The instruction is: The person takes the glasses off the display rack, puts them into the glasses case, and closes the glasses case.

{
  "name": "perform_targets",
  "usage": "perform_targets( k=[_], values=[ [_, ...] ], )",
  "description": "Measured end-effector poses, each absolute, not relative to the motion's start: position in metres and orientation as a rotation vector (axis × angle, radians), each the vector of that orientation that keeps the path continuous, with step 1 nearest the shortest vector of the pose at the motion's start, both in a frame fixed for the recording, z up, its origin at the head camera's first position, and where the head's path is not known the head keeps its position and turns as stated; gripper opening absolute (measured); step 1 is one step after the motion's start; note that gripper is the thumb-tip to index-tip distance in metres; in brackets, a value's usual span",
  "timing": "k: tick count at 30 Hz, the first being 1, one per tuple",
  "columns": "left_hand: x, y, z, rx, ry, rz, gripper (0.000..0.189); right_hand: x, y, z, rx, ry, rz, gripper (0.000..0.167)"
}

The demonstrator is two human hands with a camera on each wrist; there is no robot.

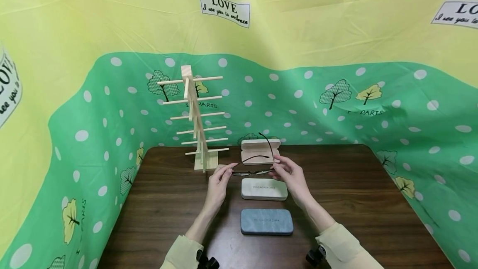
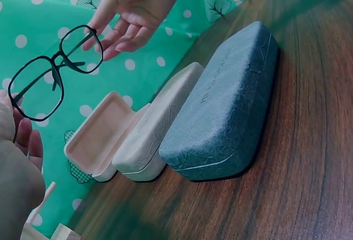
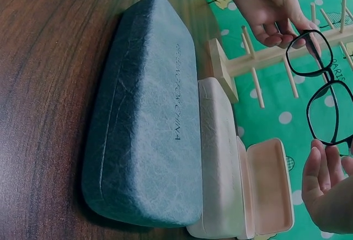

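Frame centre: left hand and right hand pinch ends of black thin-rimmed glasses above closed beige rectangular case.

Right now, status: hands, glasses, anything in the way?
Left hand and right hand each pinch one end of the black glasses, held above the table. Open beige case behind. Two closed cases below; wooden rack left.

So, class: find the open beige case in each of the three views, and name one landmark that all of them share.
Head: open case at the table's far middle, behind the glasses.
Left wrist: lower left, inside facing up.
Right wrist: bottom right, past the shut beige case.
Shared landmark: the blue-grey case.
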State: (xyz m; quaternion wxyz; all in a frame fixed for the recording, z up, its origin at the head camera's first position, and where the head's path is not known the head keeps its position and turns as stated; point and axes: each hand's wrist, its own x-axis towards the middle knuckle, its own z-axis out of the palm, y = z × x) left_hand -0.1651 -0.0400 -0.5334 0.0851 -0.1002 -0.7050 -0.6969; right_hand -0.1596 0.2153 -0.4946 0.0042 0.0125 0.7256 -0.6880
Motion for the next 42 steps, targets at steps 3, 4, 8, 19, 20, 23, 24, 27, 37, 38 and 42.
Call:
perform_targets(
  k=[3, 4, 8, 19, 20, 23, 24, 27, 37, 38, 42],
  values=[
    [-0.165, -0.040, -0.533, -0.303, -2.097, -2.074, 0.026, -0.158, 0.215, -0.494, 0.042, 2.289, -2.140, 0.044],
    [-0.164, -0.040, -0.533, -0.304, -2.095, -2.074, 0.026, -0.158, 0.215, -0.494, 0.043, 2.292, -2.135, 0.045],
    [-0.163, -0.040, -0.533, -0.310, -2.093, -2.085, 0.027, -0.157, 0.215, -0.495, 0.019, 2.296, -2.124, 0.048],
    [-0.164, -0.040, -0.533, -0.298, -2.102, -2.097, 0.029, -0.158, 0.215, -0.498, -0.064, 2.260, -2.122, 0.048],
    [-0.164, -0.040, -0.533, -0.296, -2.102, -2.095, 0.028, -0.158, 0.215, -0.498, -0.074, 2.263, -2.116, 0.048],
    [-0.164, -0.040, -0.533, -0.294, -2.102, -2.085, 0.028, -0.158, 0.215, -0.498, -0.099, 2.274, -2.101, 0.047],
    [-0.165, -0.040, -0.534, -0.294, -2.101, -2.085, 0.028, -0.158, 0.215, -0.498, -0.105, 2.280, -2.095, 0.046],
    [-0.165, -0.041, -0.534, -0.291, -2.101, -2.086, 0.028, -0.158, 0.214, -0.498, -0.114, 2.303, -2.073, 0.045],
    [-0.165, -0.037, -0.530, -0.262, -2.096, -2.115, 0.025, -0.158, 0.216, -0.499, -0.122, 2.311, -2.092, 0.039],
    [-0.165, -0.037, -0.529, -0.256, -2.099, -2.120, 0.024, -0.159, 0.217, -0.499, -0.120, 2.316, -2.093, 0.039],
    [-0.165, -0.035, -0.524, -0.225, -2.106, -2.140, 0.025, -0.159, 0.217, -0.499, -0.085, 2.327, -2.095, 0.037]
  ],
)
